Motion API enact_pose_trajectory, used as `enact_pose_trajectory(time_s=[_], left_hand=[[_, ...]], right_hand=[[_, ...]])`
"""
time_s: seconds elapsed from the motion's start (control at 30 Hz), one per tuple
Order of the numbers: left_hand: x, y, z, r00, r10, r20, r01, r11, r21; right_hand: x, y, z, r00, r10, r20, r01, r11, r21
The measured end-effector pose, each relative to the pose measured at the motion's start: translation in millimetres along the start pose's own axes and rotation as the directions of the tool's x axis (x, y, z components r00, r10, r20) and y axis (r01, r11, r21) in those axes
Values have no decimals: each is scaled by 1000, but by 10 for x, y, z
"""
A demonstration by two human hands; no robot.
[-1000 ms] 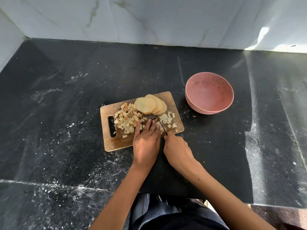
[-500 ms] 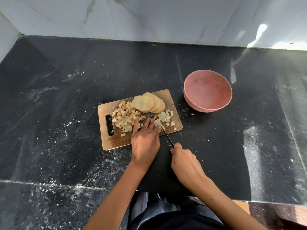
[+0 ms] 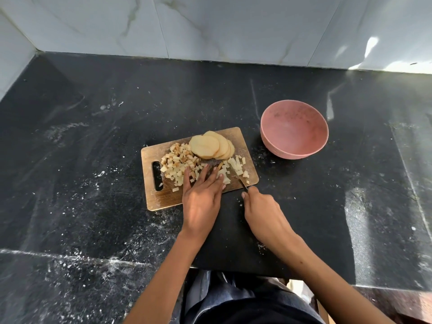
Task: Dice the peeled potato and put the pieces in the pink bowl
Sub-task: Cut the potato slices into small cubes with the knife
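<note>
At the near edge of the dark stone table point(image 3: 304, 206), the person's two bare forearms reached forward from a lap in dark clothing. The left hand point(image 3: 201, 199) lay palm down over the near side of the wooden cutting board point(image 3: 161, 199), its fingers straight and spread a little, the tips resting among the cut potato pieces. The right hand point(image 3: 261, 209) sat just off the board's near right corner, fingers curled round the dark handle of a knife point(image 3: 238, 177); the thin blade slanted up and left across the board's right side, beside a small scatter of pale potato cubes point(image 3: 237, 166). A larger heap of diced potato point(image 3: 178, 163), some pieces browner than others, lay on the board's left half, next to the slot handle cut into its left end. Just beyond the cubes, at the far edge of the board, a few round potato slices point(image 3: 207, 147) overlapped one another in a short fan. Farther back and to the right, well apart from the board, the pink bowl point(image 3: 294, 129) stood upright on the table with no potato pieces visible inside. White specks and smears dusted the table around the board. Behind everything rose a wall of pale marbled tiles point(image 3: 210, 26), with a bright patch of light at its right end.
</note>
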State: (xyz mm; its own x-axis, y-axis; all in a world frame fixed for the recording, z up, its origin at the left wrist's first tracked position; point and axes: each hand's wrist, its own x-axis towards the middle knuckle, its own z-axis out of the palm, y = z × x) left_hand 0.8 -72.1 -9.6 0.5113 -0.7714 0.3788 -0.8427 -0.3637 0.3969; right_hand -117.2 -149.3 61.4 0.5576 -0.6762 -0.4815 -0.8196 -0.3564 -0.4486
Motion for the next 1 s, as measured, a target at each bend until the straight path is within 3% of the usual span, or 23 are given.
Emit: enact_pose_trajectory(time_s=[0.17,0.5,0.7,1.0], left_hand=[[-8,-28,-10,1000,-13,-28,12,1000,-11],[25,17,-6,998,10,-58,-9,1000,26],[26,69,18,998,0,-70,5,998,68],[-5,144,48,991,-100,-85,102,994,23]], right_hand=[[58,-154,7,998,-29,51,27,999,39],[186,-227,30,996,38,80,-29,994,-108],[-128,10,72,986,94,136,-89,995,-46],[-142,89,124,998,52,31,-52,999,-5]])
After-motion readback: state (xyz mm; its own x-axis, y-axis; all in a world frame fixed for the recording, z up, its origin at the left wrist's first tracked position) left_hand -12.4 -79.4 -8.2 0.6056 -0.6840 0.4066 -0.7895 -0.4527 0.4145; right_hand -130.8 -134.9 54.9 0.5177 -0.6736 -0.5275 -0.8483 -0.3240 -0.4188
